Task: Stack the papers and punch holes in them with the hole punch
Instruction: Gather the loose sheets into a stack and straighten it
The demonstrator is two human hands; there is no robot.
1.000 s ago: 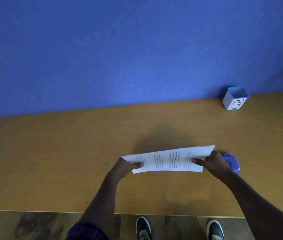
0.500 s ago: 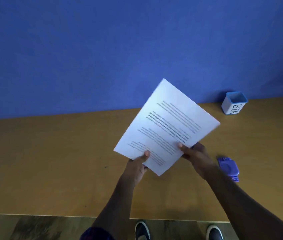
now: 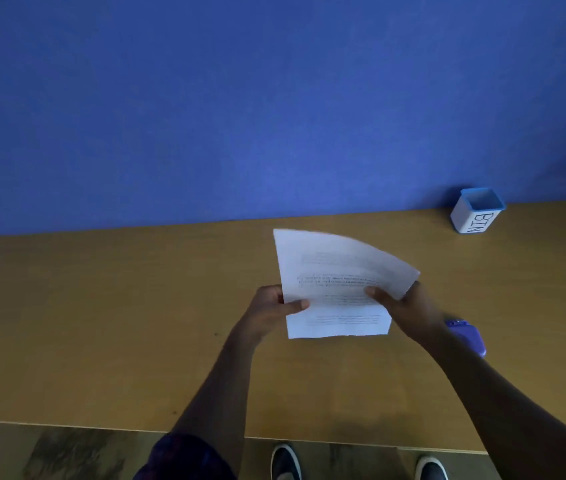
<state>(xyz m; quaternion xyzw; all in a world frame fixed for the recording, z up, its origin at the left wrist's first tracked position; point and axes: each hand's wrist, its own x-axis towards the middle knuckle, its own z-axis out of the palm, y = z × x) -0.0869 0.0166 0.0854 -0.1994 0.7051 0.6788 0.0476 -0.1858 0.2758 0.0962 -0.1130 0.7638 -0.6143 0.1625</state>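
Papers (image 3: 335, 285) swing from a tilted diamond to nearly square above the desk (image 3: 101, 323); my left hand (image 3: 267, 311) and right hand (image 3: 402, 306) pinch their sides. I judge them aligned; hole punch (image 3: 467, 336) waits.

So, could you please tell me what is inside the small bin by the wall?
The bin looks down into a blue interior; nothing shows above its rim. Its bottom is hidden by the near wall, so small contents cannot be ruled out.

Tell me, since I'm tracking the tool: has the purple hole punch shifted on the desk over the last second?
No. The hole punch lies in the same spot on the desk, below the bin cup; only the camera moved.
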